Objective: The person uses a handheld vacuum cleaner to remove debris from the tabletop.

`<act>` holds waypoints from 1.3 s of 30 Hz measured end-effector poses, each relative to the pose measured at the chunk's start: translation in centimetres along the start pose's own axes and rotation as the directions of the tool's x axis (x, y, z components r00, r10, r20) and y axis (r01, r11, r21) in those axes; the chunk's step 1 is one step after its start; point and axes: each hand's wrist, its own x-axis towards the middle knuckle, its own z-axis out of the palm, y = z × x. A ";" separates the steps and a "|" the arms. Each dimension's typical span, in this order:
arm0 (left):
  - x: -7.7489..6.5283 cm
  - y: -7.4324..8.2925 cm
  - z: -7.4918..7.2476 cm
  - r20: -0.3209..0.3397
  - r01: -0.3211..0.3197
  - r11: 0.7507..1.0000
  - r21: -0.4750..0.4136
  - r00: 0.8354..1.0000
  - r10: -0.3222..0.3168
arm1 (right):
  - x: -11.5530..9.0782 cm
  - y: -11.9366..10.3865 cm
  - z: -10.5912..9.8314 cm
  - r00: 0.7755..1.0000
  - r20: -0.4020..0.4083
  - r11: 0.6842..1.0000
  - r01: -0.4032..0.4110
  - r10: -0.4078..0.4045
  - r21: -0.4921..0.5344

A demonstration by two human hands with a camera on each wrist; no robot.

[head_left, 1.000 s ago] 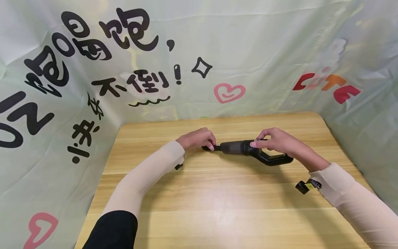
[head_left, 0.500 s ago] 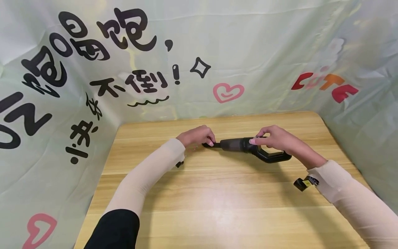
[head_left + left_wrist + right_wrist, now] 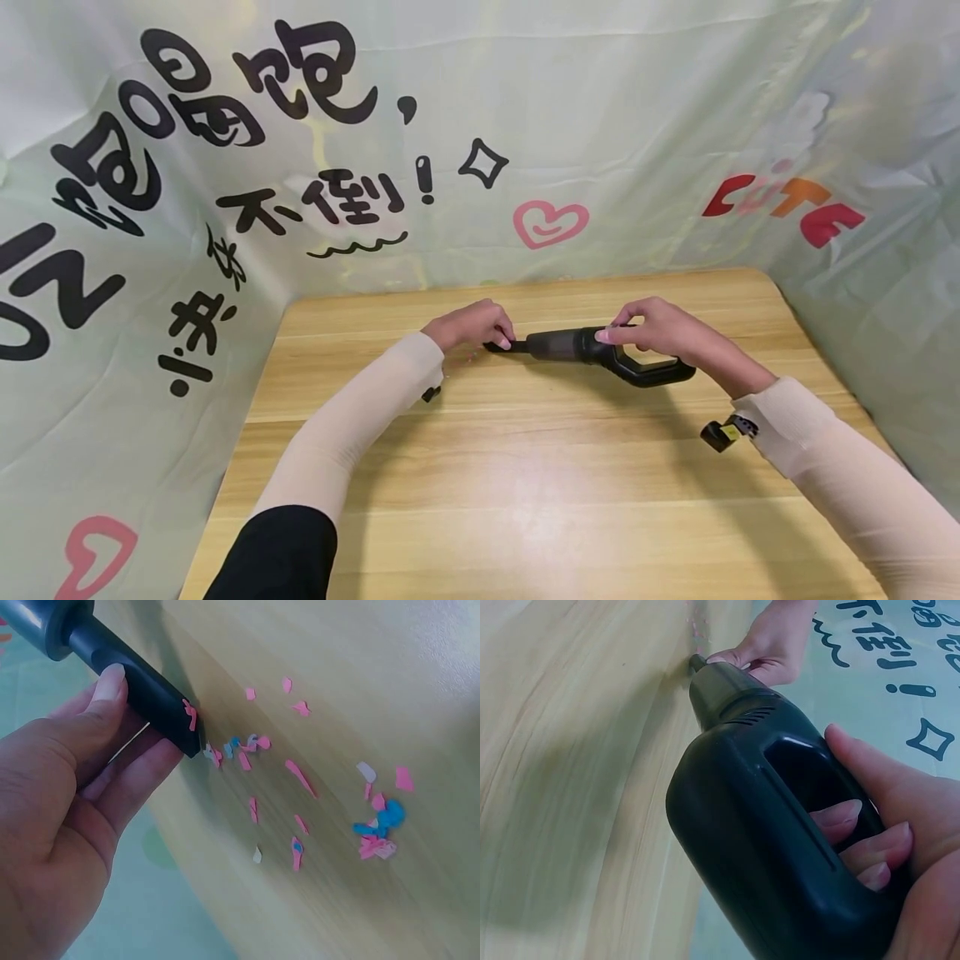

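A black handheld vacuum cleaner (image 3: 558, 345) is held nearly level over the far part of the table, its nozzle toward the left. My right hand (image 3: 656, 327) grips its handle; in the right wrist view several fingers (image 3: 877, 851) curl through the handle opening. My left hand (image 3: 474, 323) pinches the slim nozzle (image 3: 146, 686) between thumb and fingers. A pink paper scrap (image 3: 190, 714) shows at the nozzle's slanted mouth. Just beyond the mouth, small pink, blue and white paper scraps (image 3: 300, 778) lie scattered on the wood. A denser clump (image 3: 377, 846) sits farther off.
The wooden table (image 3: 480, 483) meets a pale printed cloth (image 3: 637, 125) at its back and sides. Small black cameras are worn at both wrists, the right one (image 3: 727, 432) hanging below the sleeve.
The vacuum cleaner and both hands have shifted slightly leftward and toward the back of the table. Both hands keep their hold.
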 end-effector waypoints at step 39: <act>-1.0 -0.9 0.0 -0.068 -0.001 0.999 -0.052 0.998 -0.002 | 0.5 -1.6 0.0 0.985 -0.147 0.979 0.065 -0.094 -0.195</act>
